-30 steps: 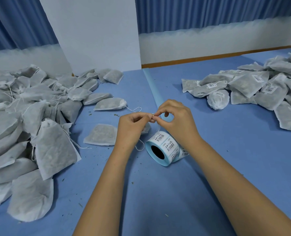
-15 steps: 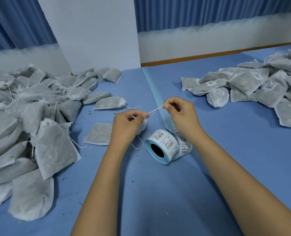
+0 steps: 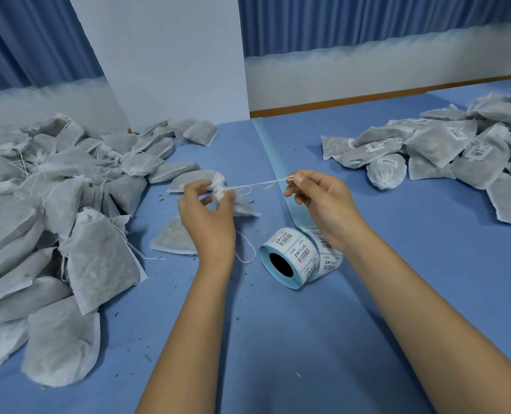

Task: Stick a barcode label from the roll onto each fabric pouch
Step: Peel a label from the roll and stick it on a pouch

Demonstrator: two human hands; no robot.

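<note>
Head view: pouch [image 3: 242,204] is gripped at its neck by left hand [image 3: 209,222]; drawstring [image 3: 260,183] is pinched taut by right hand [image 3: 323,204]. Just beside lies label roll [image 3: 290,255] (untouched). At right, labelled pile [image 3: 457,150]; at left, larger bare heap [image 3: 54,189]: most is judged undone.

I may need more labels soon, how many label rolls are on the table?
1. The label roll lies on its side on the table, beside the right hand. Others may be buried under pouch piles.
</note>
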